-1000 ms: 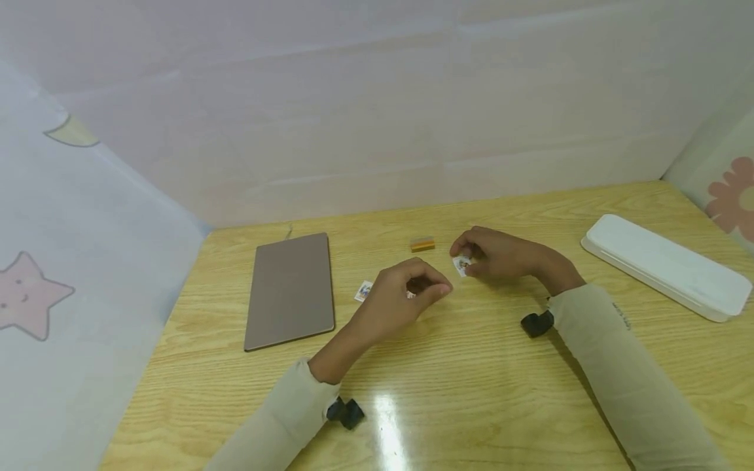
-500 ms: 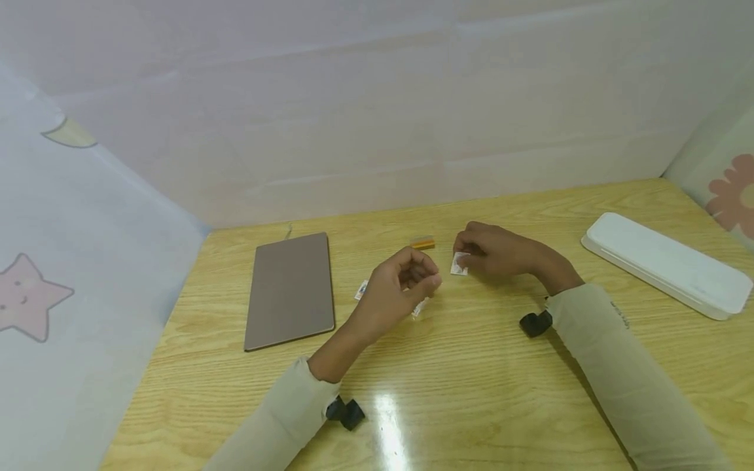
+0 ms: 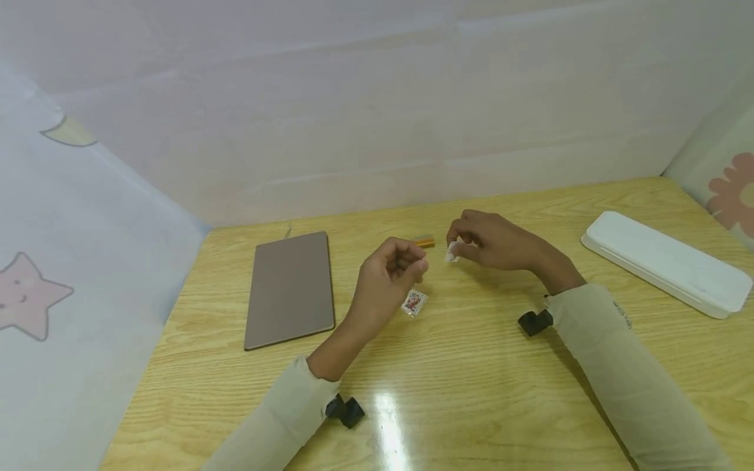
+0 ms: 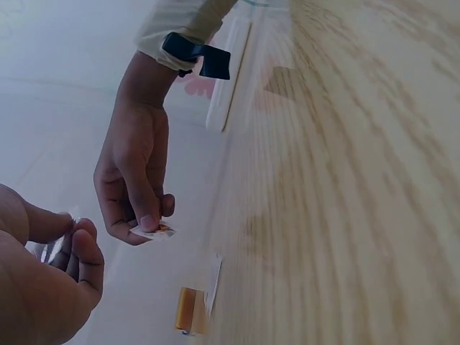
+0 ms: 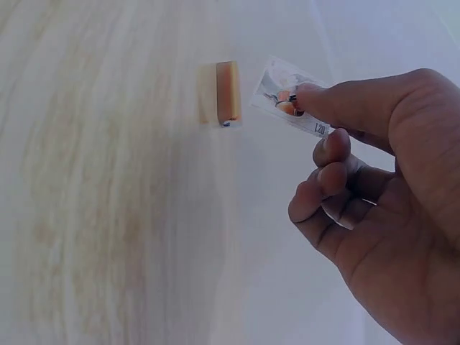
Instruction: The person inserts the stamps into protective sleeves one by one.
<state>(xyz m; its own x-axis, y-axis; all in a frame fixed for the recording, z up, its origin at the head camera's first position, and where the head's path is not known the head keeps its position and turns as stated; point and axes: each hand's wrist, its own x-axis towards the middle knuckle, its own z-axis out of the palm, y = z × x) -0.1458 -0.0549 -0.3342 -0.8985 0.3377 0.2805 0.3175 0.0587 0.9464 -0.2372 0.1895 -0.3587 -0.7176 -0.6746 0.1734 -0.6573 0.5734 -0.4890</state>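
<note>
My right hand (image 3: 456, 248) pinches a small white picture card (image 5: 280, 90) between thumb and forefinger, just above the wooden table (image 3: 471, 392). The left wrist view shows that card (image 4: 154, 231) from the side. A small orange block (image 3: 425, 242) lies on the table just left of this hand, and it shows as well in the right wrist view (image 5: 224, 93). My left hand (image 3: 412, 265) is raised with its fingers curled, pinching a scrap of clear film (image 4: 52, 248). Below it lies another small card with a red picture (image 3: 414, 302).
A flat brown pad (image 3: 290, 288) lies at the left of the table. A long white case (image 3: 665, 265) lies at the far right. Pale walls close the table in at the back and on both sides. Black wrist camera mounts (image 3: 535, 322) sit on both sleeves.
My left hand rose and shifted slightly right, uncovering the red-picture card beneath it. My right hand lifted its card a little up and away. The small card left of the left hand is now hidden.
</note>
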